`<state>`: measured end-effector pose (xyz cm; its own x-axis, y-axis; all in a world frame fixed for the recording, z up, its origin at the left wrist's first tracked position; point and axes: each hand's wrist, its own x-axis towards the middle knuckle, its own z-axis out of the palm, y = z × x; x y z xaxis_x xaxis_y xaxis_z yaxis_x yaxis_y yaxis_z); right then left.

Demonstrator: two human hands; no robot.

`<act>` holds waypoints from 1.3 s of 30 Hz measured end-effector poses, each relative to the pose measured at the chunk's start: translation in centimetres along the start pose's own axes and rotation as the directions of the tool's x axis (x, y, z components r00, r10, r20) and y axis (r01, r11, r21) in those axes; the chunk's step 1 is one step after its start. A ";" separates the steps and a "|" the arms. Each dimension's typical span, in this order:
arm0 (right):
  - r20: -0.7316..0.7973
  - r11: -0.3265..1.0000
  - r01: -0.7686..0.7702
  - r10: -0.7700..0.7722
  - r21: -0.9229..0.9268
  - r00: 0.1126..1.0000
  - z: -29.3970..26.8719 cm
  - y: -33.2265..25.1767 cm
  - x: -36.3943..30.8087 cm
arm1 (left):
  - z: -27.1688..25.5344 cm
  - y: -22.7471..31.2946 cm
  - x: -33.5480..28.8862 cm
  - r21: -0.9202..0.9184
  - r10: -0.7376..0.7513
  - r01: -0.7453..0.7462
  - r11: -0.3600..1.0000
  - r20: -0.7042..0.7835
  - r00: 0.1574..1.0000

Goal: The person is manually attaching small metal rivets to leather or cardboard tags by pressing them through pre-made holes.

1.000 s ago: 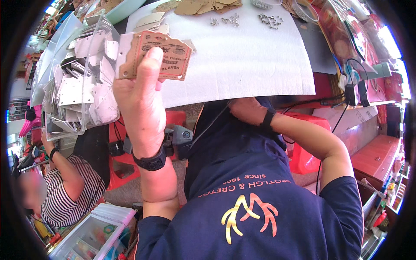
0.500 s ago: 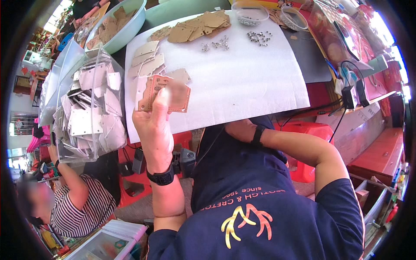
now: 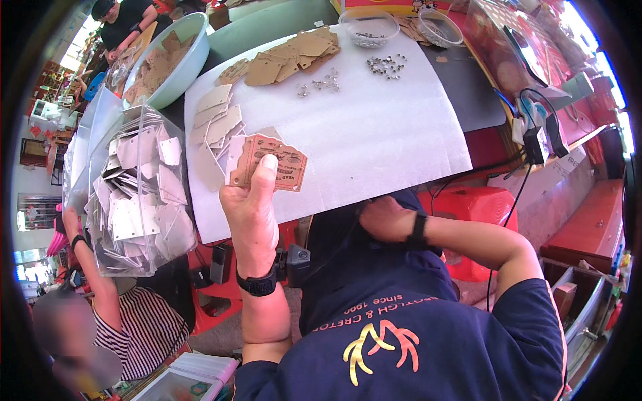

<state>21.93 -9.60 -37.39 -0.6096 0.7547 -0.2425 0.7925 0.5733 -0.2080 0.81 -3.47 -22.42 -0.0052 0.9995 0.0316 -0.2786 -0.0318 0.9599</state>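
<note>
My left hand is closed on a printed tan cardboard tag with a scalloped edge, its thumb pressed flat on the printed face. It is held above the near left part of a white foam sheet. Just beyond the tag, a row of overlapping pale grey cards lies on the sheet. My right hand is down at my lap, past the sheet's near edge; its fingers are turned away and mostly hidden against dark clothing.
Brown cards are piled at the sheet's far side, near loose small metal fittings and a round clear tub. On the left stand a clear bin of pale cards and a pale blue basin. A co-worker's arm reaches beside the bin.
My left hand and the tag have shifted slightly right and down in view, and the tag has turned a little. My right hand shows more above my lap. The whole view has tilted slightly.
</note>
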 end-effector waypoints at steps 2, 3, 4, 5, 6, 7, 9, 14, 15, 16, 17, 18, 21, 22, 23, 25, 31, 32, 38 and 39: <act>0.261 0.982 -0.010 -0.041 0.190 0.964 -3.7 0.8 -3.2 | 0.4 -0.1 0.3 0.011 0.000 0.000 1.000 0.035 0.999; 0.291 0.968 0.030 -0.104 0.247 0.951 -5.5 1.5 -4.5 | 0.6 0.0 0.5 0.027 0.006 -0.007 1.000 0.062 0.998; 0.224 0.907 0.019 -0.124 0.421 0.967 -7.6 2.3 -5.5 | 1.0 0.0 0.6 0.023 0.003 -0.005 1.000 0.067 0.998; 0.153 0.811 0.022 -0.137 0.584 0.979 -9.8 3.0 -6.2 | 1.3 -0.1 0.6 0.015 -0.004 0.003 1.000 0.079 0.997; 0.173 0.650 -0.074 -0.090 0.756 0.981 -12.9 3.0 -6.4 | 1.6 -0.3 0.4 0.009 -0.011 0.010 1.000 0.086 0.996; 0.205 0.447 -0.165 -0.042 0.879 0.978 -15.7 3.0 -6.4 | 1.8 -0.6 0.3 0.007 -0.016 0.015 1.000 0.085 0.996; 0.126 0.067 -0.134 0.103 0.989 0.987 -18.0 3.1 -6.6 | 2.8 -1.0 0.3 -0.022 -0.026 0.029 0.999 0.127 0.992; 0.037 -0.302 0.039 0.244 0.953 0.969 -18.4 2.9 -4.4 | 5.6 -0.7 -0.4 0.083 -0.038 0.021 0.996 0.217 0.975; 0.034 -0.368 0.060 0.243 0.928 0.969 -17.8 3.0 -4.0 | 5.8 -0.8 -0.4 0.087 -0.042 0.023 0.996 0.221 0.974; 0.031 -0.433 0.079 0.241 0.898 0.970 -17.4 3.1 -3.7 | 5.9 -0.8 -0.5 0.072 -0.036 0.021 0.997 0.219 0.975; 0.031 -0.438 0.082 0.244 0.895 0.969 -17.4 3.2 -3.5 | 6.0 -0.9 -0.4 0.057 -0.030 0.019 0.998 0.215 0.976; 0.044 -0.487 0.081 0.241 0.870 0.970 -17.4 3.2 -3.4 | 6.1 -0.9 -0.4 0.063 -0.037 0.023 0.998 0.217 0.976; 0.072 -0.568 0.077 0.235 0.819 0.969 -17.2 3.6 -3.0 | 6.2 -1.1 -0.2 0.098 -0.067 0.047 0.994 0.211 0.975; 0.084 -0.595 0.073 0.231 0.800 0.969 -17.2 3.8 -2.9 | 6.2 -1.4 -0.1 0.099 -0.091 0.070 0.993 0.222 0.971; 0.086 -0.602 0.075 0.234 0.795 0.968 -17.1 3.9 -2.9 | 6.3 -1.6 -0.1 0.100 -0.115 0.094 0.991 0.233 0.966; 0.106 -0.616 0.075 0.253 0.784 0.962 -17.2 4.3 -2.7 | 6.5 -1.8 0.2 0.116 -0.130 0.105 0.988 0.236 0.963; 0.137 -0.665 0.065 0.247 0.744 0.959 -16.3 5.5 -2.3 | 7.0 -2.1 1.1 0.140 -0.184 0.153 0.978 0.240 0.953; 0.140 -0.669 0.067 0.250 0.740 0.958 -16.4 5.5 -2.3 | 7.1 -2.2 1.2 0.151 -0.180 0.147 0.978 0.241 0.954; 0.173 -0.706 0.058 0.252 0.706 0.952 -16.2 6.1 -1.8 | 7.4 -2.6 2.0 0.133 -0.213 0.186 0.974 0.238 0.948; 0.184 -0.699 0.052 0.259 0.713 0.948 -16.4 6.1 -1.8 | 7.4 -2.7 2.1 0.135 -0.217 0.189 0.973 0.238 0.947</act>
<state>28.13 -2.20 -22.72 -0.3765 0.8051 -0.4583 -0.5986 -0.5890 -0.5430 8.64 -1.31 -22.92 0.2844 0.9521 -0.1120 -0.1428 0.1576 0.9771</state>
